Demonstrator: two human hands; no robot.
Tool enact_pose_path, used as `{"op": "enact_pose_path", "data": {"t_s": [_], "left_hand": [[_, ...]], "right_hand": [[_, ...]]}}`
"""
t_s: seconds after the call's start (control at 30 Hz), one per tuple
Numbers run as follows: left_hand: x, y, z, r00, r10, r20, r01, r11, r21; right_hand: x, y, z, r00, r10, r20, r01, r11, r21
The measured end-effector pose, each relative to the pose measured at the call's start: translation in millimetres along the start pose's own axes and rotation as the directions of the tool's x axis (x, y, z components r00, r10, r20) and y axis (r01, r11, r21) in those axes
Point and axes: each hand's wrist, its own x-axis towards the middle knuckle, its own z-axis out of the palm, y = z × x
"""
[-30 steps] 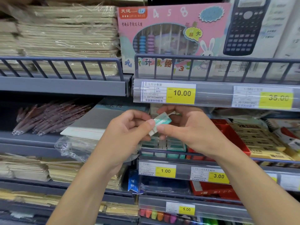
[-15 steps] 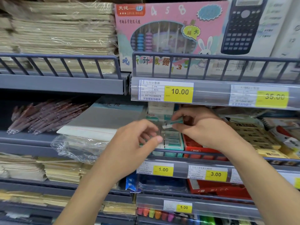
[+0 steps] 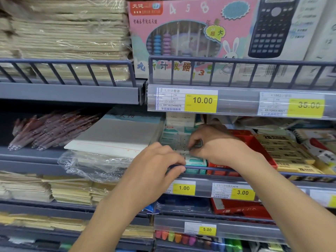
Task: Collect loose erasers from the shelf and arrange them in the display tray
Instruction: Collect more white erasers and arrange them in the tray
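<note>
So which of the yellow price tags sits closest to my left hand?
The yellow 1.00 price tag, just below the left hand on the shelf edge; the 3.00, 5.00, 10.00 and 35.00 tags sit farther away.

Erasers [image 3: 194,160] sit in the display tray [image 3: 195,171] — red tray [image 3: 258,148] just right.

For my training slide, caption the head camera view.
Right hand sets an eraser into the teal eraser tray while left hand rests at the shelf rail.
</note>
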Motion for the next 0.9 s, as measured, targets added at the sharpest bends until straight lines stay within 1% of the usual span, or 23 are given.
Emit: {"op": "enact_pose_path", "data": {"t_s": [0.1,0.2,0.3,0.33,0.4,0.47,0.57,0.7,0.83,0.9], "left_hand": [[2.1,0.2,-1.7,1.0,0.0,0.025,0.0,1.0,0.01],[8.1,-2.5,-15.8,0.998,-0.016,0.06,0.018,0.999,-0.035],[24.7,-11.3,-38.7,0.998,-0.028,0.053,0.025,0.998,0.056],[33.7,-14.5,-44.4,0.996,-0.041,0.078,0.034,0.995,0.092],[53.7,-19.7,-47.8,0.974,-0.091,0.206,0.057,0.985,0.163],[70.1,-23.2,-44.0,0.928,-0.137,0.347,0.065,0.975,0.213],[82.8,-26.2,-34.2,0.859,-0.189,0.475,0.036,0.95,0.312],[88.1,-29.4,-27.0,0.833,-0.213,0.511,-0.015,0.914,0.405],[88.5,-30.5,-21.3,0.843,-0.206,0.498,-0.029,0.906,0.423],[88.6,-28.0,-21.4,0.844,-0.203,0.495,-0.033,0.904,0.427]], "right_hand": [[2.6,-4.4,-1.6,0.999,0.015,0.048,-0.013,0.999,-0.05],[2.9,-3.4,-4.0,0.997,-0.002,0.075,0.006,0.998,-0.057],[1.0,-2.7,-7.8,0.995,-0.025,0.096,0.032,0.997,-0.07],[0.5,-2.9,-9.1,0.994,-0.038,0.101,0.044,0.997,-0.064],[0.9,-3.2,-10.0,0.991,-0.068,0.117,0.074,0.996,-0.052],[1.9,-6.0,-9.8,0.986,-0.085,0.146,0.093,0.994,-0.055],[4.9,-9.1,-8.8,0.98,-0.081,0.184,0.098,0.991,-0.086],[10.2,-6.5,-9.3,0.974,-0.067,0.216,0.097,0.986,-0.134],[11.9,-5.5,-6.6,0.977,-0.067,0.204,0.098,0.985,-0.145],[8.8,-3.1,-9.1,0.975,-0.084,0.207,0.105,0.99,-0.093]]}}
